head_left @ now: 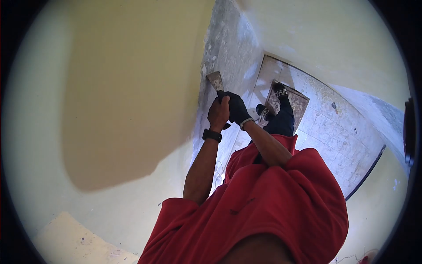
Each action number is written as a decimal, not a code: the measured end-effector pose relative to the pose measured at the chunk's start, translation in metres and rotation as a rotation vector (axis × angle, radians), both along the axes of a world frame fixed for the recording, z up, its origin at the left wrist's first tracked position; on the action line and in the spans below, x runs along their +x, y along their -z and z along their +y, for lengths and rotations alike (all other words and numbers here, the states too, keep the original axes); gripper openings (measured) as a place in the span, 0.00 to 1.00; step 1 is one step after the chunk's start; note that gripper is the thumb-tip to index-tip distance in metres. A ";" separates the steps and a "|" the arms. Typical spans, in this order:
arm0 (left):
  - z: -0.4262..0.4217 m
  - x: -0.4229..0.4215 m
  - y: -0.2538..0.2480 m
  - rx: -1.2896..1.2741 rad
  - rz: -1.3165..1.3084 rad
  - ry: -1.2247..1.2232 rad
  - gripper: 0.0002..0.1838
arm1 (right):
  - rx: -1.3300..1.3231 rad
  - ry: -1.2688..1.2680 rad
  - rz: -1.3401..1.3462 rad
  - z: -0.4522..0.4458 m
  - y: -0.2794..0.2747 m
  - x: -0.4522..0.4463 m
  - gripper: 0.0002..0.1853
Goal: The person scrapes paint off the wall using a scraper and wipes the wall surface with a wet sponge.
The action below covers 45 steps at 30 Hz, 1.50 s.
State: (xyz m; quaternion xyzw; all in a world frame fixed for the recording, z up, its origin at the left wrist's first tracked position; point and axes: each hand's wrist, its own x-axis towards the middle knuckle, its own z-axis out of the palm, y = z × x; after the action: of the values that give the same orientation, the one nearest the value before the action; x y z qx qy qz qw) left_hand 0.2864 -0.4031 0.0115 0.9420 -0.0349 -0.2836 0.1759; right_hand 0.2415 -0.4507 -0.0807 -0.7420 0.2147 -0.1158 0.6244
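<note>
A paint scraper (215,80) with a worn, stained metal blade rests against the edge where the yellow wall meets a rough grey scraped strip (226,53). Its dark handle is mostly covered by my hands. My left hand (218,113), bare with a black watch at the wrist, is closed around the lower handle. Pressed beside it, my right hand (236,108) in a black glove is also closed on the handle. The glove hides how far its fingers wrap.
My feet, in dark sandals, stand on a stained square board (299,105) over the pale tiled floor (327,127). Debris lies on the tiles. Yellow wall (132,88) fills the left, with a large shadow on it. A dark object (409,132) is at the right edge.
</note>
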 end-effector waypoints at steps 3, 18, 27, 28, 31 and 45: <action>-0.001 0.004 0.000 -0.025 -0.007 0.019 0.31 | 0.083 0.005 0.015 -0.009 -0.016 0.000 0.09; -0.005 -0.002 -0.014 -0.002 -0.008 -0.012 0.31 | 0.125 -0.016 0.054 -0.019 -0.030 0.004 0.10; -0.001 0.000 0.003 -0.069 -0.055 0.021 0.30 | 0.136 -0.019 0.046 -0.028 -0.039 0.003 0.10; -0.007 0.003 -0.004 -0.116 -0.069 0.003 0.30 | 0.135 -0.023 0.042 -0.022 -0.029 0.002 0.10; -0.003 -0.005 -0.001 -0.085 -0.095 0.014 0.29 | -0.046 0.018 -0.054 -0.009 -0.005 0.002 0.10; 0.007 0.006 0.012 0.115 -0.093 0.222 0.22 | 0.194 -0.065 0.076 -0.018 -0.021 0.004 0.13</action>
State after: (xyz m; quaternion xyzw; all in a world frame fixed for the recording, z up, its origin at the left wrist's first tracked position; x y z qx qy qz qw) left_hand 0.2927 -0.3964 -0.0005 0.9530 -0.1306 -0.2590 0.0872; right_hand 0.2458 -0.4688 -0.0594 -0.6886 0.2242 -0.0460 0.6881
